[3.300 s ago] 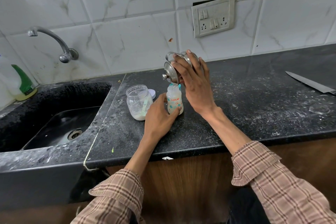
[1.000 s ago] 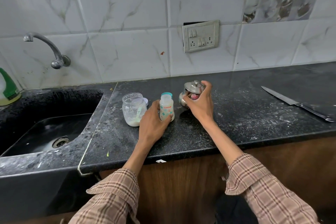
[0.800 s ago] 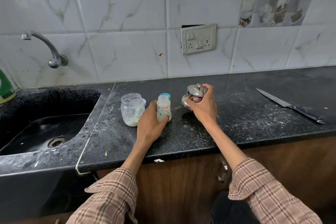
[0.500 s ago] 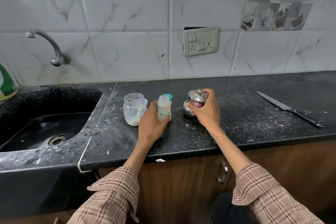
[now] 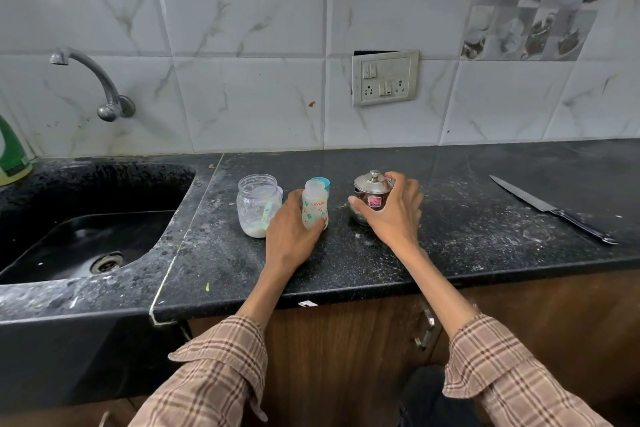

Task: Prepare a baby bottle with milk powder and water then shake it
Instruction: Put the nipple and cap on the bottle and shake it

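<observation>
Bottle [image 5: 314, 203] upright, capless, milky-white, gripped by left hand [image 5: 290, 236]; right hand [image 5: 391, 215] grasping lidded steel pot [image 5: 372, 196].

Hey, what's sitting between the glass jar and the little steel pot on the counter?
In the head view, the baby bottle stands between the glass jar and the steel pot, held by the left hand. A teal cap sits just behind it.

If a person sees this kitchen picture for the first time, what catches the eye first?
Two hands at the middle of the black counter: the left hand grips a small baby bottle, the right hand holds a lidded steel pot. A long knife lies at the far right.
</observation>
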